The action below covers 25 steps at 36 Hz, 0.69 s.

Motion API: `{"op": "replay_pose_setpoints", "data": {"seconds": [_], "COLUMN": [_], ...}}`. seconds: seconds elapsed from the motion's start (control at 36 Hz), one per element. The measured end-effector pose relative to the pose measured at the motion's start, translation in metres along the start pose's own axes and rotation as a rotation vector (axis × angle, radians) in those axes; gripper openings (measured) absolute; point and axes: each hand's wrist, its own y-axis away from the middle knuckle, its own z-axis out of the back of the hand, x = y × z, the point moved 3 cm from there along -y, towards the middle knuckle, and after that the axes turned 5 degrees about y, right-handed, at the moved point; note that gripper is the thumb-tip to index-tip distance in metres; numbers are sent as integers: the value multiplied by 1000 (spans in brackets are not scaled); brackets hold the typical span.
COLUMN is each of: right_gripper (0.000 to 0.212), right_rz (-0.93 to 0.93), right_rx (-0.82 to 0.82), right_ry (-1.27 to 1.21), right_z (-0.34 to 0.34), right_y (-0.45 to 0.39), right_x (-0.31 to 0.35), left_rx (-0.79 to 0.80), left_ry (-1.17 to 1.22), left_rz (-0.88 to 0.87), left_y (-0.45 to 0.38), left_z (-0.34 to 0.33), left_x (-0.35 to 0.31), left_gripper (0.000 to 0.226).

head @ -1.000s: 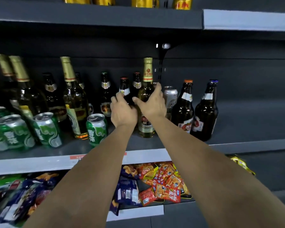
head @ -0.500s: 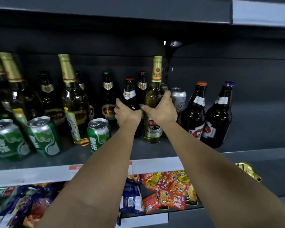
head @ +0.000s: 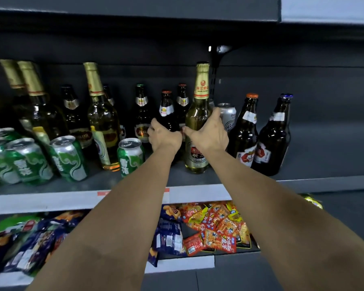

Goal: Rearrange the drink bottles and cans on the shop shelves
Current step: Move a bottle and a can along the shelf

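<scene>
The drinks shelf (head: pixel 303 183) runs the full width in front of you, its pale front edge strip crossing under your forearms. Below it, a lower shelf (head: pixel 179 264) holds heaps of snack packets (head: pixel 214 225), blue ones to the left and orange-red ones to the right.

Your right hand (head: pixel 208 135) has its grip wrapped round the shoulder of the gold-foil bottle (head: pixel 198 122), thumb on the near left side and fingers curled round the right; the bottle stands upright near the middle of the shelf, close to the front edge. Your left hand (head: pixel 164 137) has its grip closed round the body of a dark bottle with an orange cap (head: pixel 166 110), which stands just left of the gold-foil one and a little further back. Your two hands touch at the thumbs.

To the right, two dark brown bottles (head: pixel 261 139) stand side by side, with a silver can (head: pixel 227 116) behind your right hand. Toward the left end stand more tall foil-necked bottles (head: pixel 101 114) and, nearer the front edge, a row of green cans (head: pixel 69 158), one (head: pixel 130 156) just beside your left wrist.
</scene>
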Motion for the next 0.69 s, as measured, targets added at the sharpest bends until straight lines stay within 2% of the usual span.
{"op": "replay_pose_setpoints", "data": {"seconds": [0.31, 0.5, 0.69], "right_gripper": [77, 82, 82], "right_rz": [148, 263, 354], "right_rx": [3, 114, 217], "right_ry": [8, -28, -68], "right_z": [55, 49, 13], "right_y": [67, 122, 173], "right_x": [18, 58, 129], "left_rx": [-105, -168, -279], "left_ry": [-176, -337, -469], "left_rz": [-164, -58, 23], "left_y": [92, 135, 156], "left_z": [55, 128, 240], "left_x": [-14, 15, 54], "left_gripper": [53, 56, 49]}}
